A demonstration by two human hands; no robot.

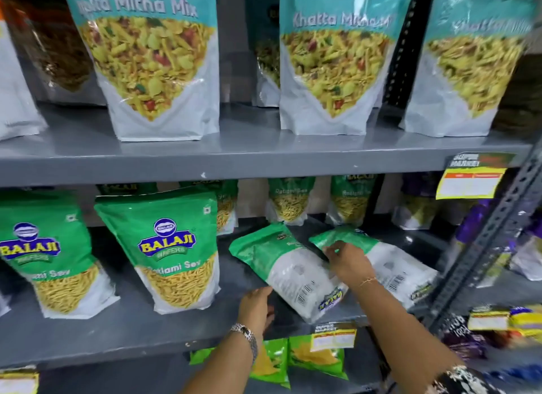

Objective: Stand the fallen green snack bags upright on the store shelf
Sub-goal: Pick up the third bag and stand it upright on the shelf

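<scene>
On the middle grey metal shelf (117,332) two green and white plastic snack bags lay flat on their fronts, backs up, with barcodes showing. The nearer fallen bag (289,269) lay between my two hands, its green top pointing to the back left and its white bottom close to the shelf edge. The second fallen bag (381,258) lay just to the right of it, in the same direction.

My left hand (256,304) was at the lower left edge of the nearer bag, fingers stretched and touching it, not closed around anything. My right hand (347,261) lay across the gap between both bags, and its fingertips (330,251) pinched the green top corner of the second bag (the grip was small, only thumb and fingers).

To the left, two green Balaji Ratlami Sev bags (173,253) stood upright on the same shelf. More green bags (290,200) stood at the back.
</scene>
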